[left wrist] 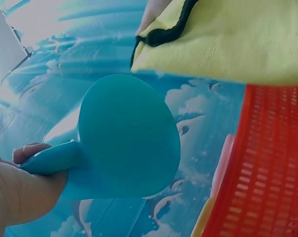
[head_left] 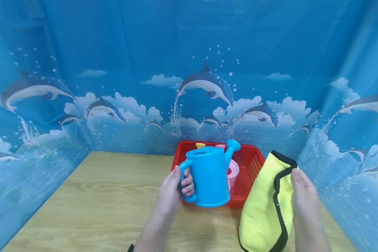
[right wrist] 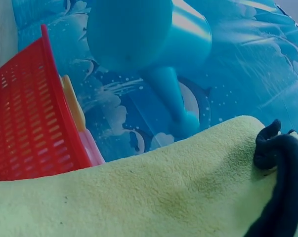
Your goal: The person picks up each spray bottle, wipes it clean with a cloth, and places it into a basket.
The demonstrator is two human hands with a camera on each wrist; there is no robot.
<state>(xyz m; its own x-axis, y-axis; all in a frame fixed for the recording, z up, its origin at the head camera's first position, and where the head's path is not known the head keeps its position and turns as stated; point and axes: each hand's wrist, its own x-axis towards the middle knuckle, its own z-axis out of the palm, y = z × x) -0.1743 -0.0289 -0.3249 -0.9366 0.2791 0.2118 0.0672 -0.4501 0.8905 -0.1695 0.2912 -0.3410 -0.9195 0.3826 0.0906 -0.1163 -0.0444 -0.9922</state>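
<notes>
My left hand [head_left: 173, 189] grips the handle of a blue toy watering can [head_left: 210, 178], held upright with its spout pointing right. Its round base [left wrist: 129, 138] faces the left wrist view. On the right, my right hand [head_left: 305, 196] pinches the upper edge of a yellow cloth [head_left: 261, 206] with black trim, which hangs down folded. The watering can and the cloth are apart in the head view. Across the bottom of the right wrist view, the cloth [right wrist: 153, 192] spreads wide and hides that hand.
Behind the can stands a red plastic basket [head_left: 255, 150] with perforated sides. Inside it are a pink watering can [head_left: 233, 171] and a yellow piece [head_left: 200, 145], partly hidden. A wooden table [head_left: 113, 203] lies beneath, with a blue dolphin-print curtain [head_left: 145, 42] around it.
</notes>
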